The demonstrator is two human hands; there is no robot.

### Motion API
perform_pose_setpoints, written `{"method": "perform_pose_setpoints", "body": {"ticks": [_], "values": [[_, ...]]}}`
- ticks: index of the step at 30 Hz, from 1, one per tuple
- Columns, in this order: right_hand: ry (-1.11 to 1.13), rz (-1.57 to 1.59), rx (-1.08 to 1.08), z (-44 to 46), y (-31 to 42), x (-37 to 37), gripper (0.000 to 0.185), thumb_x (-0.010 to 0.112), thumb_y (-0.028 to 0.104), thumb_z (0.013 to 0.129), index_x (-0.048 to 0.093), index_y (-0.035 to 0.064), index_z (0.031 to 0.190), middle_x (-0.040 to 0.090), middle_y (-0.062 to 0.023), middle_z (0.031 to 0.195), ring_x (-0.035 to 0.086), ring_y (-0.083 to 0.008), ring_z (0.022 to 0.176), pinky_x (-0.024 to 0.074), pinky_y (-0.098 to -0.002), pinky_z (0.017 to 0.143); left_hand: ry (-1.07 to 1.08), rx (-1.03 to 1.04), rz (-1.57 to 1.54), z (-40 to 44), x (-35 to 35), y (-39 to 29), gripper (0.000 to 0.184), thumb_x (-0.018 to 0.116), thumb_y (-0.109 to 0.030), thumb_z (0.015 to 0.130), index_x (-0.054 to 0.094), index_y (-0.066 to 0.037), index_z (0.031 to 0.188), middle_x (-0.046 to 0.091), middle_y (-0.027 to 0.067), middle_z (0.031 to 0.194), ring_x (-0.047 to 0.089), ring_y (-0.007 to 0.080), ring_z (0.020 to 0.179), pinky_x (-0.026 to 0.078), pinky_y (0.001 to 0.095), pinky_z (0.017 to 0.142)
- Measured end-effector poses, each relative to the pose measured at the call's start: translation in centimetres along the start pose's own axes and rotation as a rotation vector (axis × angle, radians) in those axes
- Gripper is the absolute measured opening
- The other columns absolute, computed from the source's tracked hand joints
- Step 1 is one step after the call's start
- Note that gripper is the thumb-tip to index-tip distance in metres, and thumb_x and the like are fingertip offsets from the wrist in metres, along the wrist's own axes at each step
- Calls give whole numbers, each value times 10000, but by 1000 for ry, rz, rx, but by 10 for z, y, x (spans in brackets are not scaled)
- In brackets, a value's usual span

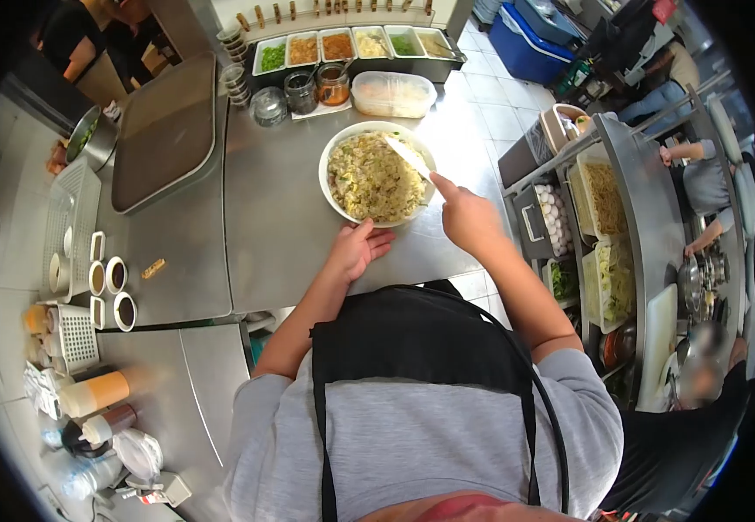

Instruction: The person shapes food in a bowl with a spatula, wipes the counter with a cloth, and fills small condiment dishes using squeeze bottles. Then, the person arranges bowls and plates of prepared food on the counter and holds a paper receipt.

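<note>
A round white bowl [329,193] full of fried rice [373,178], with green and yellow bits in it, sits on the steel counter in front of me. My left hand [362,250] holds the near rim, thumb at the edge and fingers against the outside below it. In my right hand [471,219] is a white spatula [407,155], its index finger stretched along the handle. The blade lies over the right side of the rice. How far it sinks in, I cannot tell.
Behind the bowl stand a lidded plastic tub [393,94], sauce jars [333,85] and a topping rack [399,43]. A large tray [169,130] and sauce cups [124,311] are at left. Shelves with noodles [602,198] and eggs [553,219] stand right; co-workers are beyond.
</note>
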State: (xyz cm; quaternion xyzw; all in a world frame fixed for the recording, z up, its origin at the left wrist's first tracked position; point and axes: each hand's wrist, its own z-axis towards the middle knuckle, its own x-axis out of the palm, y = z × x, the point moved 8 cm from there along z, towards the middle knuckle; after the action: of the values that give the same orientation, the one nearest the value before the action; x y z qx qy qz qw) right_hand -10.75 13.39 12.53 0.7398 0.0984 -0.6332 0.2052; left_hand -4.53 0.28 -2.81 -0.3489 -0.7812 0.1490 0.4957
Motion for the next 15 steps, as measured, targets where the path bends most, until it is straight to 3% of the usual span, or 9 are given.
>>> {"method": "perform_pose_setpoints", "body": {"ticks": [5,8,15], "values": [[99,118,-166,-14,28,7,448,436,101,759,421,167,1201,598,-169,788,588,-295,732,461,-393,650,18,-4,12,2,0,0,319,407,-223,885,299,-93,1155,539,155,964,573,246,822,489,360,676],[162,127,-86,4,26,21,441,439,102,752,435,148,1190,602,-175,784,587,-305,728,457,-399,658,-45,18,33,-3,3,-4,322,412,-231,883,302,-83,1147,546,148,940,572,240,825,488,358,677],[153,178,-130,2,55,-5,460,441,93,737,431,136,1195,600,-182,792,583,-319,734,454,-404,668,-82,27,147,5,-8,-5,301,405,-224,885,305,-65,1120,550,132,918,575,234,807,487,348,659]]}}
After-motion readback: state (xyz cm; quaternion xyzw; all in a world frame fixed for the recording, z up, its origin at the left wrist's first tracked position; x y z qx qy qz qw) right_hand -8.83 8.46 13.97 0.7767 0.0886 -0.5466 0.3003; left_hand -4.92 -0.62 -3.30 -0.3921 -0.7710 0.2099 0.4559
